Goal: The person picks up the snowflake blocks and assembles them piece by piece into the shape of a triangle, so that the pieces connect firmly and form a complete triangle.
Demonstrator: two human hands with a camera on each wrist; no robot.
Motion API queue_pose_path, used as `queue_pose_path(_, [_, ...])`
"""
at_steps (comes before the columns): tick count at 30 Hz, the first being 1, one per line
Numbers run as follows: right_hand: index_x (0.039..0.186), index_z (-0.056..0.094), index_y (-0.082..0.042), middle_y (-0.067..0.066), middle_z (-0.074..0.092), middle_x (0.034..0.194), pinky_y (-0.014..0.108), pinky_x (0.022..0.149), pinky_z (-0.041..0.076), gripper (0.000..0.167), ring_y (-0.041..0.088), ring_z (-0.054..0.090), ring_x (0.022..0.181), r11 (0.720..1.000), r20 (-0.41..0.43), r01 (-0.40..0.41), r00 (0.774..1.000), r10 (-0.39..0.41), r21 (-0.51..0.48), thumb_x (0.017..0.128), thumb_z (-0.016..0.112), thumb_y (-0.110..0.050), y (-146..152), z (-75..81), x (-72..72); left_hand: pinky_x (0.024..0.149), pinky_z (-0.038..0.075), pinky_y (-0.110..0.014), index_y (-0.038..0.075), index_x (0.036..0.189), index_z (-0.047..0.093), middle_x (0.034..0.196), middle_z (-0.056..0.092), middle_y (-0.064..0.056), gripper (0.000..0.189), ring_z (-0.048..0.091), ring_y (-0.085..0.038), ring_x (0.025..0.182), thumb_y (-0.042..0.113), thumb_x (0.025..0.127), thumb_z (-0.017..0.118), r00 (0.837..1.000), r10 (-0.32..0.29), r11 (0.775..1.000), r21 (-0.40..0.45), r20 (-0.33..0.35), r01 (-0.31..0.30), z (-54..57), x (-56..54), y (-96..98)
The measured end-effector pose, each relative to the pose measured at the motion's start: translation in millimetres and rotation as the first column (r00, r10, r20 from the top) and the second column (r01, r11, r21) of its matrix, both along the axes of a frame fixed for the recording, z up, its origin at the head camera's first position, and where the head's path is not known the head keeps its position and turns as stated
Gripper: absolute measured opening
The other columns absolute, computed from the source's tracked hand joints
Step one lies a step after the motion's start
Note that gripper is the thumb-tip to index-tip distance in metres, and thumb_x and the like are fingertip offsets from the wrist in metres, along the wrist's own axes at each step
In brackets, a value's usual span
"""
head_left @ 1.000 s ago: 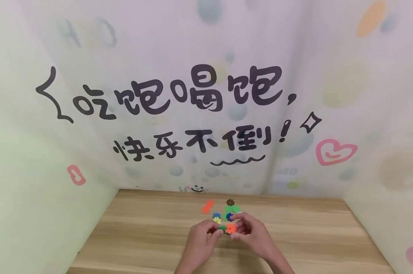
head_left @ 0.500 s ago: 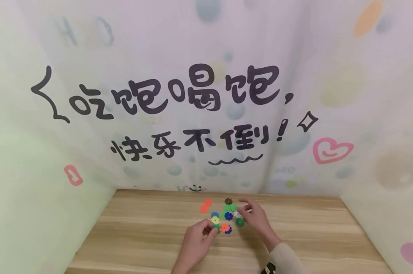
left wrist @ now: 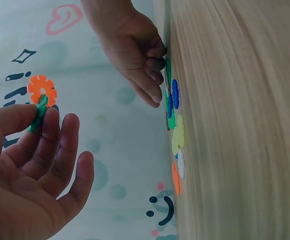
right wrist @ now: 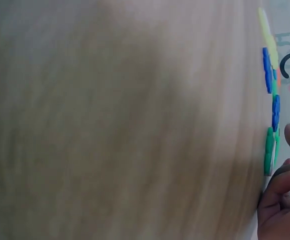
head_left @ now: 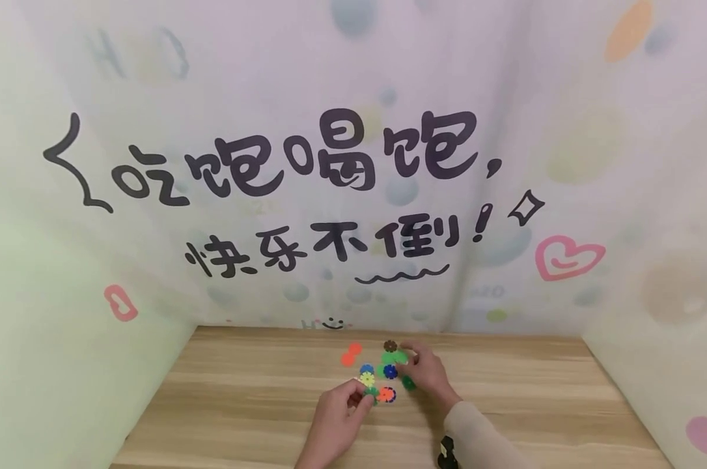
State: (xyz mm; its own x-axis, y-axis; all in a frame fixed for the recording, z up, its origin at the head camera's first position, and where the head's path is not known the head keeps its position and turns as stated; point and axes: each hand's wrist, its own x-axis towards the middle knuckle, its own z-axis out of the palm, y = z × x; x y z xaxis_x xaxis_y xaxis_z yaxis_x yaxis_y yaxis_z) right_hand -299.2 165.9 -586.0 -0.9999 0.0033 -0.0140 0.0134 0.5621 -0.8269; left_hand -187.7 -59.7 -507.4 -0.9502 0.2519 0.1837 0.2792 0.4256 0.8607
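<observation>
My left hand [head_left: 336,417] pinches a green notched plastic disc [left wrist: 39,113] between thumb and forefinger. An orange snowflake disc [left wrist: 41,86] is joined to that green disc and stands out beyond the fingertips. My right hand [head_left: 431,376] is low over the loose discs at the right of the group, thumb and forefinger apart. Around its fingers lie light green discs [head_left: 395,357], a dark blue disc [head_left: 390,372] and a dark green disc [head_left: 409,383]. In the right wrist view, its lower fingers curl beside a green disc [right wrist: 269,150], and no disc shows between thumb and fingers.
A brown disc [head_left: 390,346] lies at the back of the wooden table [head_left: 242,391]. Two orange discs [head_left: 348,359] lie to the left. A yellow disc [head_left: 367,379] and a blue disc [head_left: 366,369] overlap near my left fingers. A printed cloth wall [head_left: 271,293] rises behind.
My right hand has let go of the orange disc and moved back and right to the loose discs, shifting slightly left lately. My left hand keeps the joined green and orange discs.
</observation>
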Motion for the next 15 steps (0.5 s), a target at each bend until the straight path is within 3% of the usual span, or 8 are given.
queue_pose_path(5, [0.133, 0.062, -0.009, 0.003, 0.056, 0.076, 0.031, 0.054, 0.042, 0.052, 0.018, 0.050, 0.065, 0.999, -0.008, 0.033, 0.999, -0.032, 0.019, 0.085, 0.080, -0.019, -1.4, -1.5, 0.4, 0.069, 0.051, -0.024, 0.018, 0.091, 0.068, 0.083, 0.064, 0.013, 0.012, 0.060, -0.005, 0.078, 0.027, 0.098, 0.066, 1.000, -0.020, 1.000, -0.021, 0.002, 0.020, 3.9, -4.1, 0.6])
queue_pose_path(10, [0.125, 0.067, -0.009, 0.003, 0.058, 0.080, 0.032, 0.056, 0.043, 0.043, 0.018, 0.052, 0.068, 0.997, 0.011, 0.065, 0.998, -0.066, 0.034, 0.085, 0.080, -0.017, -1.3, 1.3, 2.3, 0.071, 0.052, -0.025, 0.018, 0.091, 0.068, 0.083, 0.064, 0.012, 0.012, 0.060, -0.006, 0.078, 0.028, 0.097, 0.067, 0.999, -0.010, 0.999, -0.040, 0.039, 0.012, 3.8, -3.7, 3.4])
queue_pose_path(13, [0.118, 0.070, -0.009, 0.003, 0.061, 0.083, 0.032, 0.058, 0.046, 0.037, 0.018, 0.054, 0.070, 0.997, 0.013, 0.048, 0.999, -0.049, 0.067, 0.084, 0.081, -0.017, -1.7, 2.2, 2.8, 0.073, 0.053, -0.025, 0.017, 0.092, 0.067, 0.083, 0.064, 0.011, 0.011, 0.059, -0.006, 0.079, 0.027, 0.096, 0.068, 0.997, 0.018, 0.999, -0.040, 0.078, -0.015, 2.2, -1.9, 3.1])
queue_pose_path(15, [0.115, 0.071, -0.009, 0.002, 0.062, 0.083, 0.032, 0.058, 0.046, 0.034, 0.017, 0.055, 0.070, 0.995, -0.009, 0.019, 1.000, -0.018, 0.096, 0.084, 0.081, -0.019, -2.0, 3.4, 1.5, 0.074, 0.053, -0.026, 0.015, 0.092, 0.068, 0.084, 0.065, 0.009, 0.012, 0.060, -0.007, 0.080, 0.026, 0.097, 0.067, 0.997, 0.038, 0.999, -0.029, 0.070, -0.036, 2.4, -3.4, 1.9])
